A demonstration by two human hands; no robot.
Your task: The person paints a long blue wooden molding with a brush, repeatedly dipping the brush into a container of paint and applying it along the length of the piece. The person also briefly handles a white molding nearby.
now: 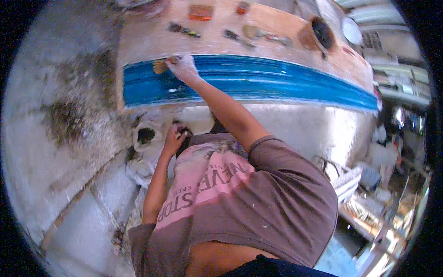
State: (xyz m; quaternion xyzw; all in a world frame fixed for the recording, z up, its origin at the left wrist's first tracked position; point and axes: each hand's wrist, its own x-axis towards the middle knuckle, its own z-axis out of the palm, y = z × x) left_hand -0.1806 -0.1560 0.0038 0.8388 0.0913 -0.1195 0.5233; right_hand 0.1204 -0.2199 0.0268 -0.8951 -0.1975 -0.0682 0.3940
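Observation:
A long panel (277, 85) with streaky, glossy blue paint lies across the near side of the work table. Over its left end reaches my right hand (184, 70), in a pale glove or coated white, closed around a paintbrush. The tan end of this paintbrush (160, 67) is at the blue surface; blur hides its exact shape. My left hand (175, 136) is down by my body, below the panel's near edge. Its fingers are curled, and whatever they may hold is too dark and small to name.
Behind the panel, the tan tabletop (152, 41) bears a dark brush (184, 30), another brush (239, 38), an orange-red container (200, 12), a small red cup (243, 8) and a brown bucket (318, 34). An open pale sack (146, 135) stands near my left hand. A white crate (348, 182) is at right.

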